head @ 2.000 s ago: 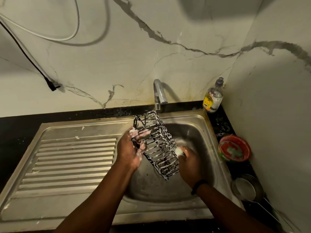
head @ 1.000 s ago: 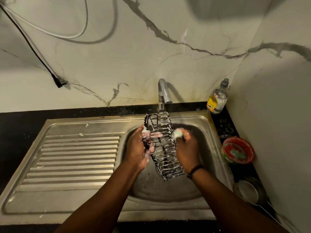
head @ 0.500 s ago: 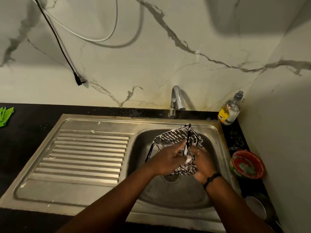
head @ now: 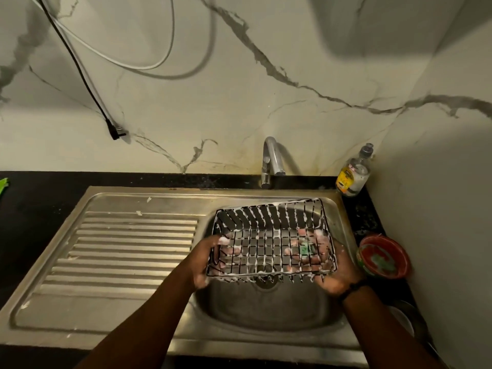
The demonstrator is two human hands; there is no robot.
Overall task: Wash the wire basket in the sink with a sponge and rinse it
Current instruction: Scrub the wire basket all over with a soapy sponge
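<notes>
Against the marble-veined wall (head: 266, 102) at 12 o'clock we saw a chrome tap (head: 271, 159). A clear bottle (head: 352, 174) with a yellow label stood at 2 o'clock on the black counter (head: 40, 209). At 3 o'clock sat a red bowl (head: 383, 257), and just below it, at 4 o'clock, a metal pan (head: 407, 320) partly cut off. At 10 o'clock 1 black cable (head: 80, 67) hung down to its plug; 1 white cable (head: 133, 63) looped beside it. A green scrap (head: 3, 183) showed at 9 o'clock.

The wire basket (head: 271, 241), upright before, now lies flat, open side up.
</notes>
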